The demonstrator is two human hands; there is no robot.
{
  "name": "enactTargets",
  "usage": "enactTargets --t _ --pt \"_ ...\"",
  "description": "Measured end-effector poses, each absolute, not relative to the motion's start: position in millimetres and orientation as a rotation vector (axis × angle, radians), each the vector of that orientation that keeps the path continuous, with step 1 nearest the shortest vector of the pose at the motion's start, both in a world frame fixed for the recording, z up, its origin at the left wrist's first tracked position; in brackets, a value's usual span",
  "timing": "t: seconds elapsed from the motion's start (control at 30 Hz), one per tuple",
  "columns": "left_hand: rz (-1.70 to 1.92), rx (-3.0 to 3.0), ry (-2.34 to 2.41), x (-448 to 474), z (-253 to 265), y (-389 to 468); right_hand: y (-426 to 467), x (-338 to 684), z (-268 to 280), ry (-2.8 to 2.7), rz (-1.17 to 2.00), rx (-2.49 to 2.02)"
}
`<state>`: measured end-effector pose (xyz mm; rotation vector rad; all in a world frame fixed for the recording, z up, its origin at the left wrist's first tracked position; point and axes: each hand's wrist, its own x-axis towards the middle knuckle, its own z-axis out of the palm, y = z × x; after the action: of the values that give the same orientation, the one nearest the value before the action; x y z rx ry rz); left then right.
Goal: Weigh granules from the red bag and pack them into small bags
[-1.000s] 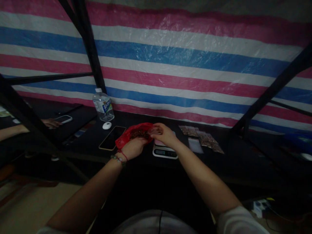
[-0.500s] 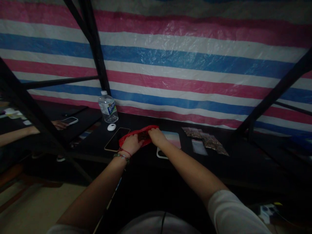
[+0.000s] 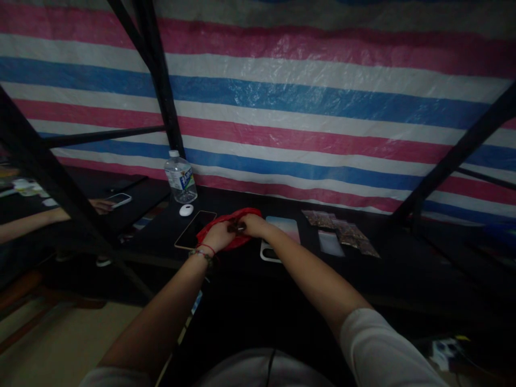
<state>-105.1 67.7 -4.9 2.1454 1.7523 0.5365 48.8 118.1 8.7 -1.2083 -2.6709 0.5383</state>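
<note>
A crumpled red plastic bag [image 3: 244, 243] lies spread on the black tabletop under both my hands. My left hand [image 3: 220, 235], with a red cord and a beaded bracelet at its wrist, is closed at the bag's left side. My right hand [image 3: 252, 224] reaches in from the right, its fingers curled and pinched. Between the fingertips of both hands, over the bag's opening, is a small, shiny dark brown thing [image 3: 238, 228]; its kind is too dark to make out. Fingers partly hide it and the bag's contents.
Left of the bag lie a dark-screened phone [image 3: 195, 230] and a white rounded case [image 3: 186, 210], near a clear bottle [image 3: 180, 177]. To the right are a pastel phone [image 3: 282, 228], small filled bags [image 3: 342, 228] and a clear bag [image 3: 330, 243]. Another person's hand [image 3: 100, 206] touches a phone [image 3: 119, 200].
My right hand has moved from the bag's right rim in toward my left hand. The dark brown thing now shows between both hands' fingertips. The bag lies more gathered around them.
</note>
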Motion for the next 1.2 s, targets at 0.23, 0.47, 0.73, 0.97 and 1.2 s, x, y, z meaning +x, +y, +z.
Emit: enactTargets --t 0.23,0.47,0.73,0.97,1.2 --pt "0.696 2.089 1.680 -116 -11 77 121 49 1 -2.633 0.600 -1.181" --pt "0.801 2.159 1.588 -122 -7 81 130 41 -7 -2.444 0.702 -1.230" --pt "0.838 2.152 1.658 -119 1 75 130 40 -13 -2.384 0.911 -1.144" --pt "0.879 2.260 1.544 -117 2 75 124 37 -9 -2.279 0.965 -1.114" --pt "0.970 2.278 1.573 -116 4 73 125 36 -13 -2.153 1.034 -1.084"
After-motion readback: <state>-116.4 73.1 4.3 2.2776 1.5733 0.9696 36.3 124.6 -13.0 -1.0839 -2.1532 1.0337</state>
